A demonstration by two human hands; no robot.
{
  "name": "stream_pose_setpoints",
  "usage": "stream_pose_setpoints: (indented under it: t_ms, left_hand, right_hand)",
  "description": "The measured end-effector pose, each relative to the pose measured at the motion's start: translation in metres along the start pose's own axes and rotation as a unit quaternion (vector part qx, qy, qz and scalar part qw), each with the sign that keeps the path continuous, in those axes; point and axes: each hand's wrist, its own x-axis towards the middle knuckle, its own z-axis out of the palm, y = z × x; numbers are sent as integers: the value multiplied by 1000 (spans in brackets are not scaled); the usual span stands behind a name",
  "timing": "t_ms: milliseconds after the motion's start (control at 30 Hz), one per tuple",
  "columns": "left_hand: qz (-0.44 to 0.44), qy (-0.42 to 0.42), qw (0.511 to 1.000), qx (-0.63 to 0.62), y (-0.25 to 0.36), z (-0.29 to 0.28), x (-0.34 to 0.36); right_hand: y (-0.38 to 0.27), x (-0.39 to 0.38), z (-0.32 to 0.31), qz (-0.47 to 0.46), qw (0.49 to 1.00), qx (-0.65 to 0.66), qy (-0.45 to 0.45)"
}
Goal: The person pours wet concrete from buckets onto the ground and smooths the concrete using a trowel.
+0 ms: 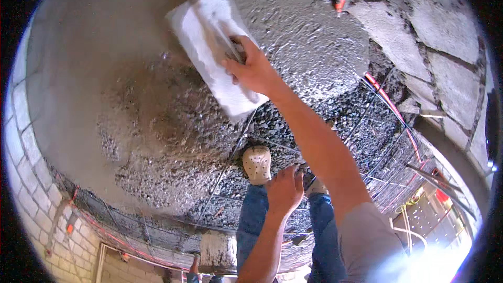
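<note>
My right hand (251, 68) is wrapped round the handle of a rectangular finishing trowel (201, 31). The trowel's pale flat plate lies over the wet concrete (78, 73), tilted from upper left to lower right, and is slightly blurred. Under and beside it the concrete is rough and lumpy; toward the far left it looks smooth. My left hand (284, 191) is near my knees, in front of a beige perforated clog (257, 164) on my foot. Its fingers are curled, and whether they hold anything is hidden.
Dark gravel (335, 115) crossed by thin wires lies around my feet. Red and black conduits (385, 97) run along the right, near large grey blocks (445, 23). A block wall (31, 147) curves along the left. Bright glare (429, 262) covers the lower right.
</note>
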Motion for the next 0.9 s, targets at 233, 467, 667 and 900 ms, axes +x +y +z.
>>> stream_pose_setpoints:
  t_ms: [233,467,667,900]
  left_hand:
    - [-18,-85,995,46,-9,5,8]
    - [157,225,942,194,-44,19,11]
    - [138,181,959,171,-49,8,20]
    - [142,82,980,114,-38,14,11]
  right_hand:
    - [41,78,15,-70,954,171,234]
    - [22,116,24,-60,890,364,269]
    - [12,147,39,-114,888,376,238]
    - [27,191,64,-152,893,307,292]
